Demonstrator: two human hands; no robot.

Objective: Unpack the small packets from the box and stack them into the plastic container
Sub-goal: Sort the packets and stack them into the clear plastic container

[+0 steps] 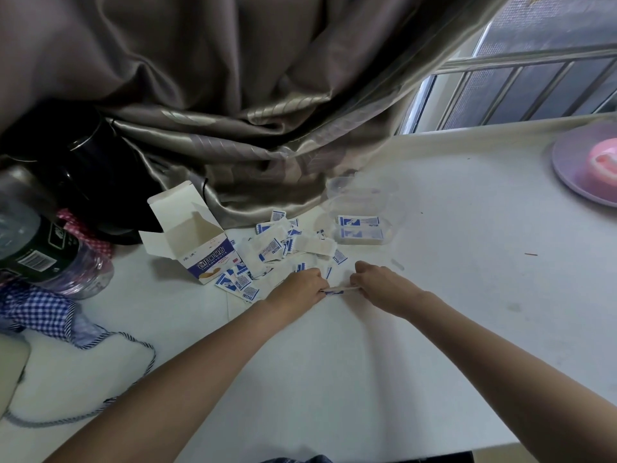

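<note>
An open white and purple cardboard box (pixel 195 243) lies on the white table. Several small blue and white packets (pixel 272 250) are scattered to its right. A clear plastic container (pixel 362 213) stands behind them with packets (pixel 359 221) lying flat inside. My left hand (pixel 302 289) and my right hand (pixel 379 282) meet in front of the pile and pinch a thin stack of packets (pixel 339 290) between them, one hand at each end.
A brown curtain (pixel 233 111) drapes onto the table behind the pile. Dark jars and bottles (pixel 50 235) and checked cloth (pixel 40 312) crowd the left. A purple plate (pixel 574 168) with a pink thing sits at the far right.
</note>
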